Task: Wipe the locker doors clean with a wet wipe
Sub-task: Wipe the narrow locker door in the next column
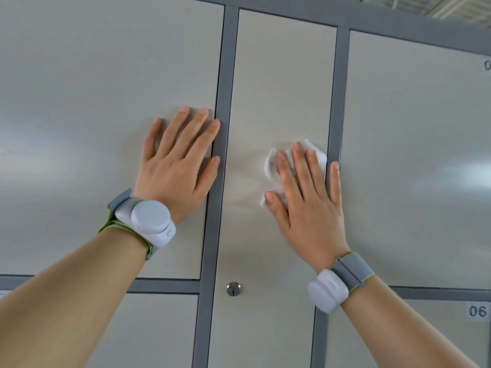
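Note:
A tall narrow beige locker door (pixel 279 83) fills the middle of the view, framed by grey posts. My right hand (pixel 305 200) lies flat on it with straight fingers, pressing a crumpled white wet wipe (pixel 272 166) against the door near its right edge. A faint damp sheen shows left of the wipe. My left hand (pixel 178 166) rests flat, fingers spread, on the wide left locker door (pixel 93 102), its fingertips at the grey post (pixel 218 181).
A round metal keyhole lock (pixel 234 288) sits low on the middle door. Another door (pixel 425 155) stands to the right, and a lower one carries the label 06 (pixel 478 311). Both wrists wear white devices on grey straps. Ceiling panels show at top right.

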`<action>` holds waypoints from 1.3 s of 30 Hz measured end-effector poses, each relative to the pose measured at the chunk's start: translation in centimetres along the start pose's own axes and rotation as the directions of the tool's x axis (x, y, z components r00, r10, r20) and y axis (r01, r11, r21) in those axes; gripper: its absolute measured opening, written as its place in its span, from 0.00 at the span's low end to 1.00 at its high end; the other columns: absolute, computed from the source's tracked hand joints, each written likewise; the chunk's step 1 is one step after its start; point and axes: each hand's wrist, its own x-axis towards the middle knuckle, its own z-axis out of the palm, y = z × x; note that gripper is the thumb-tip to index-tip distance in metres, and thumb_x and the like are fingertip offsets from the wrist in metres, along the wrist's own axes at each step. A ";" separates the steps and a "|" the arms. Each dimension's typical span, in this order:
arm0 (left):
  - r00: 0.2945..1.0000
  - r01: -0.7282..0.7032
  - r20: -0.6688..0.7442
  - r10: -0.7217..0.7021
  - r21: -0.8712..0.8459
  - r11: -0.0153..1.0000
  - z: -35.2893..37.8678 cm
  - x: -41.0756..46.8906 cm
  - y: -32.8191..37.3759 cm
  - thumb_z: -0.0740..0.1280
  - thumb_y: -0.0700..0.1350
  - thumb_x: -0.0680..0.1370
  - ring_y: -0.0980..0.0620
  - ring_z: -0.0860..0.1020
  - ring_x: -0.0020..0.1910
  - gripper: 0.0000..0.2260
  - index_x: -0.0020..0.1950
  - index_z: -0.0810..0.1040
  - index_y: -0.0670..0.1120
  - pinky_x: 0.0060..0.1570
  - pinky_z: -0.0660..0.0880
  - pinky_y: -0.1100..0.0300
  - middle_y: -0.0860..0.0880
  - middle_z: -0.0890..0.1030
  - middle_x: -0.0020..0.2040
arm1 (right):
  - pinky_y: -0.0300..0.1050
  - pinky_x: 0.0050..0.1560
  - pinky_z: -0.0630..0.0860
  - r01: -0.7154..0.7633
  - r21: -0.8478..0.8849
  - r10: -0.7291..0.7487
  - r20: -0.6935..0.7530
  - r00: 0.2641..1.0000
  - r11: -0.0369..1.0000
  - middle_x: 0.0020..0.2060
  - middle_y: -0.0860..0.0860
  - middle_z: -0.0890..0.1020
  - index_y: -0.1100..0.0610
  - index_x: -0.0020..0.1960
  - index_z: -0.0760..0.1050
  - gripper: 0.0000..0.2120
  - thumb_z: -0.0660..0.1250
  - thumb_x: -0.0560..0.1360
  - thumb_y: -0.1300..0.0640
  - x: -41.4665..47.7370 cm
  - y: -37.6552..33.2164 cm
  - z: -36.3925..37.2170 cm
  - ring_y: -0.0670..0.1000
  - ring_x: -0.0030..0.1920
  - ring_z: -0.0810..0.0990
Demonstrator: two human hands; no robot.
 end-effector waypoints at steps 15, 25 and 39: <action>1.000 0.009 0.009 -0.009 -0.012 1.000 -0.1 0.0 0.1 0.56 0.52 0.84 0.45 0.60 0.79 0.23 0.78 0.67 0.47 0.77 0.53 0.41 0.48 0.66 0.79 | 0.61 0.78 0.50 -0.059 0.030 0.059 0.015 0.998 0.998 0.80 0.57 0.56 0.56 0.81 0.54 0.30 0.48 0.84 0.42 -1.8 -1.4 0.0 0.57 0.80 0.52; 1.000 -0.006 0.022 0.006 -0.025 1.000 -0.3 0.1 -0.1 0.56 0.52 0.84 0.44 0.59 0.80 0.23 0.79 0.67 0.46 0.78 0.51 0.44 0.47 0.65 0.79 | 0.58 0.79 0.43 -0.113 0.025 0.113 0.017 0.993 0.993 0.80 0.54 0.56 0.54 0.81 0.55 0.30 0.47 0.83 0.40 -1.2 1.0 -0.1 0.54 0.80 0.52; 0.998 -0.001 0.067 0.003 -0.036 0.999 -1.4 -3.4 0.8 0.56 0.53 0.85 0.47 0.59 0.80 0.23 0.78 0.67 0.47 0.77 0.54 0.40 0.49 0.65 0.79 | 0.59 0.79 0.46 -0.089 0.050 0.089 0.004 0.996 0.995 0.80 0.56 0.57 0.55 0.80 0.55 0.30 0.48 0.83 0.41 -1.6 -0.1 0.0 0.56 0.80 0.54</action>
